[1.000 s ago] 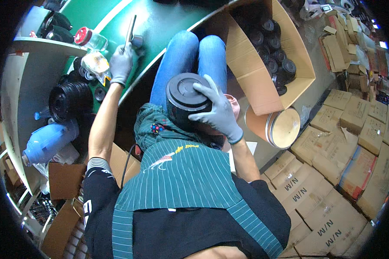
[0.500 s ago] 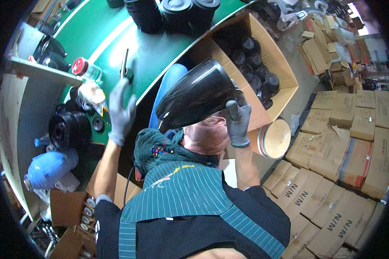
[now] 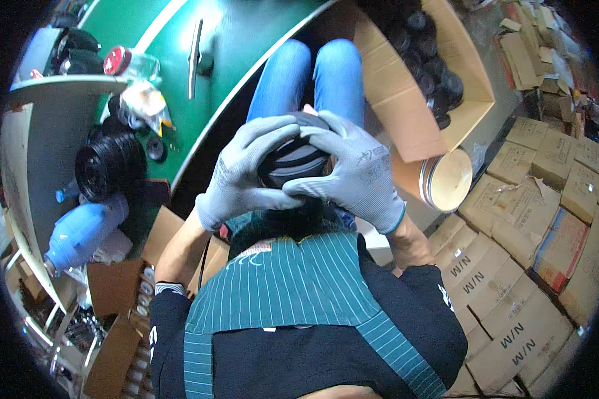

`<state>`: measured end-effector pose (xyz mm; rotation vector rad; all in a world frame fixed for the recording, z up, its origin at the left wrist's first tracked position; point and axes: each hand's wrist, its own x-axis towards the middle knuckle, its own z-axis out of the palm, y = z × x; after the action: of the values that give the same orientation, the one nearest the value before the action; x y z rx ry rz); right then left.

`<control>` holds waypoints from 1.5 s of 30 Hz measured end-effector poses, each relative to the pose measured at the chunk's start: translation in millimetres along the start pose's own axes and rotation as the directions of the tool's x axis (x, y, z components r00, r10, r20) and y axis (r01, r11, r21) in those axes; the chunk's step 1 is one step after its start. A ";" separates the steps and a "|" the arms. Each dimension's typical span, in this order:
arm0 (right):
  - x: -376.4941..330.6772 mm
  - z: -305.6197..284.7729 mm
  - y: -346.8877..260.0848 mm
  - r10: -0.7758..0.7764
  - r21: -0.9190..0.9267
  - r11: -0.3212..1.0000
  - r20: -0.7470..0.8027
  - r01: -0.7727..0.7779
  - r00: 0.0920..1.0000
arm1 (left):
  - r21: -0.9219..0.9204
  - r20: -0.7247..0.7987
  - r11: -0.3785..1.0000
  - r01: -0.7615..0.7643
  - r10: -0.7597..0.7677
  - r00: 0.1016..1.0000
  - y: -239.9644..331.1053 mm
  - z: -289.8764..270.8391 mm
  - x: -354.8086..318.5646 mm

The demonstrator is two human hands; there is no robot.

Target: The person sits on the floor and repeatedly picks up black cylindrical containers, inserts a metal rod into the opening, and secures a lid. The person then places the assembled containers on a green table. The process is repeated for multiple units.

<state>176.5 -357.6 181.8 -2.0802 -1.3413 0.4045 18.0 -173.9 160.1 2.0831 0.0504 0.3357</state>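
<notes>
Both of my hands wear grey gloves and meet over my lap around a black tapered cylinder [image 3: 293,164] with a rounded end. My left hand [image 3: 243,173] wraps its left side. My right hand [image 3: 359,166] curls over its right side, the fingertips close to those of the left. The end facing up shows dark ridges or bands between the fingers; its lower part is hidden by my hands. My knees in blue jeans [image 3: 276,76] are just beyond.
On the green table [image 3: 246,40] stand a metal rod [image 3: 194,60] and a red-lidded jar [image 3: 136,64]. Black ringed parts [image 3: 110,163] and a blue bottle [image 3: 90,226] lie left. An open carton [image 3: 469,110] with black parts, a round drum [image 3: 449,183] and stacked cartons [image 3: 506,199] are right.
My left hand has come from over the table edge to the black cylinder. The cylinder has turned from lying sideways to end-up, lower and nearer my lap, now held by both hands.
</notes>
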 end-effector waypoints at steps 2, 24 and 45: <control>-7.6 5.4 0.1 0.001 0.018 1.000 0.038 -0.002 0.999 | -0.044 -0.066 0.999 -0.013 0.010 0.998 -3.5 7.4 -8.5; -22.0 46.1 16.5 -0.157 0.321 0.872 -0.531 0.369 0.833 | 0.064 -0.230 0.973 -0.221 0.230 0.946 -0.8 48.8 -18.9; -62.2 14.1 -8.4 -0.417 0.326 0.611 -0.641 0.721 0.644 | -0.622 -0.233 0.780 -0.072 -0.097 0.968 -6.7 82.1 -77.3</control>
<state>135.6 -406.2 171.9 -1.0276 -1.2833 -0.0668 -34.4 -252.8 98.5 1.3609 0.0917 0.5301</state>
